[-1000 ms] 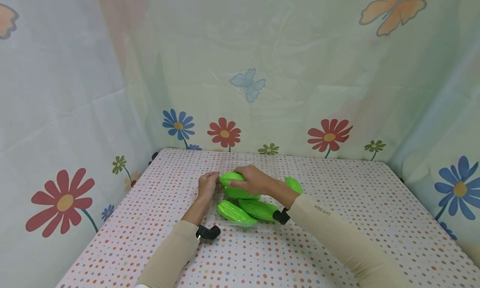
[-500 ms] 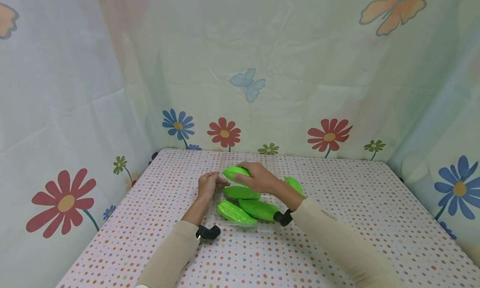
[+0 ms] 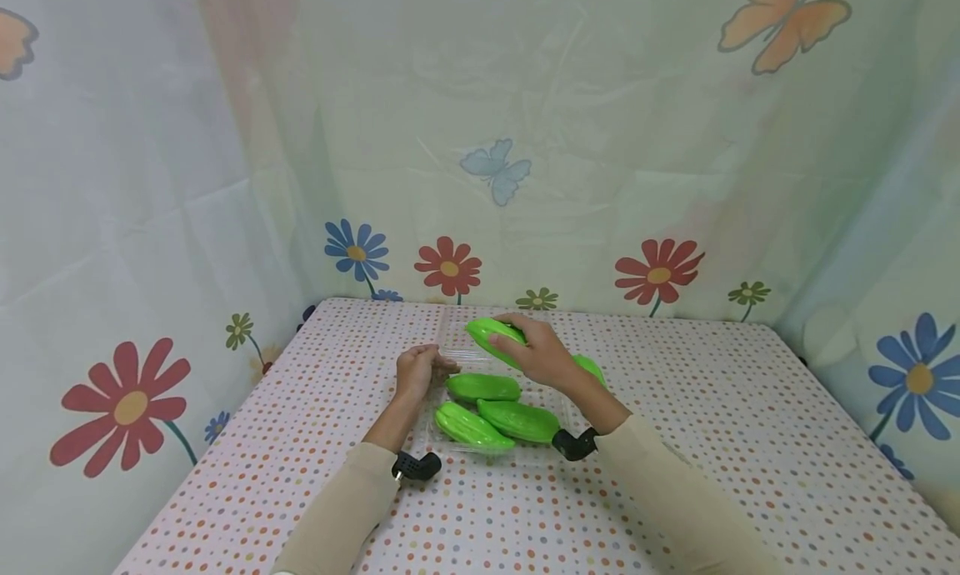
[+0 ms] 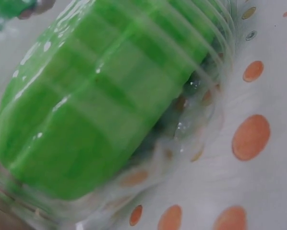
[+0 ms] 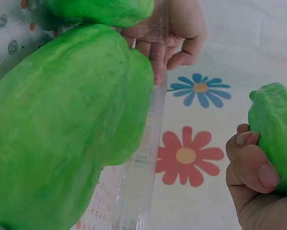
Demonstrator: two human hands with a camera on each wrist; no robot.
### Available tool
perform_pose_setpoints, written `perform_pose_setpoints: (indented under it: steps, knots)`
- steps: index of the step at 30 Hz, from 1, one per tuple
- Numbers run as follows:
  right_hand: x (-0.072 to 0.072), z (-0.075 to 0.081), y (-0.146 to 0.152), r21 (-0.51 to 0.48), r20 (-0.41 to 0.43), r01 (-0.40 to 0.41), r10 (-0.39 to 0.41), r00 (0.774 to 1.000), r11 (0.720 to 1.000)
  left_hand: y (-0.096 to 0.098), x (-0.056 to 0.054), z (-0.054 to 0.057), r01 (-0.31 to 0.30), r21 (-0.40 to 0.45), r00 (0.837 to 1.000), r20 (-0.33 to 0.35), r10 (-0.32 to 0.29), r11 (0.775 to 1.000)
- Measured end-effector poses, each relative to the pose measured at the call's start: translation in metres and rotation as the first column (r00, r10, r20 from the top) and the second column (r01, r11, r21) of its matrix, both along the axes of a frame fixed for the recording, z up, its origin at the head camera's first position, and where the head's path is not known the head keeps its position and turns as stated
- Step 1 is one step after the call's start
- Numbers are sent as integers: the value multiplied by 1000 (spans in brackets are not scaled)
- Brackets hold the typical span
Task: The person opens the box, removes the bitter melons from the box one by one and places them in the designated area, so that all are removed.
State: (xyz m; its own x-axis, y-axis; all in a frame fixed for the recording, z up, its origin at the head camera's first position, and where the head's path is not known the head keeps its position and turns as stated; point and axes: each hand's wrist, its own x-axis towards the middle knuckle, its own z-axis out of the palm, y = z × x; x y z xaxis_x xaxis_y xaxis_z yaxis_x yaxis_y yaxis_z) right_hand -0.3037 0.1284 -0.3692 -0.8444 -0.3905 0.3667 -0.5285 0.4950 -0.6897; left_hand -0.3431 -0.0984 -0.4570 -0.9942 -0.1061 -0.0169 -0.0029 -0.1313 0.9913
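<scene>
My right hand (image 3: 542,354) is gripping a ridged, oblong green fruit (image 3: 492,338), moving it rightward, apart from three green fruits (image 3: 483,387) lying in the clear plastic container (image 5: 135,203); whether my left hand (image 3: 417,375), at its edge, is gripping, I cannot tell.

Small curtained booth, arranged as a recording set; whether it stood inside a home, lab or office could not be told. Enclosure: pale, creased sheeting (image 3: 637,100) hung at left, back and right, printed with orange butterflies (image 3: 785,23), a light-blue butterfly (image 3: 497,171), red flowers (image 3: 129,408), blue flowers (image 3: 919,378) and small olive-green flowers (image 3: 238,330). Furnishing: a pale pink, polka-dot-covered table (image 3: 750,425) filled the floor of the view, its far edge by the back sheeting. Equipment: black wrist cameras (image 3: 420,467), one worn on each arm.
</scene>
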Motion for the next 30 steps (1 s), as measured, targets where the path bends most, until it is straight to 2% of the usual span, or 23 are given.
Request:
perform_pose_setpoints:
  steps: [8,19,24,27,30]
  knots:
    - [5,-3,17,-129,57,59,-52,997,990,-1,3,0,-8,62,1000,-3,8,998]
    - [9,-2,38,-246,118,169,-144,983,954,0,4,0,-8,31,1000,-3,8,999]
    - [13,0,48,-314,92,160,-138,986,936,1,5,2,-2,9,1000,-8,2,1000]
    - [13,0,55,-328,70,202,-190,979,923,2,4,3,-1,5,1000,-19,1,1000]
    - [15,0,62,-328,70,268,-259,963,906,1,3,2,-1,13,1000,-16,1,1000]
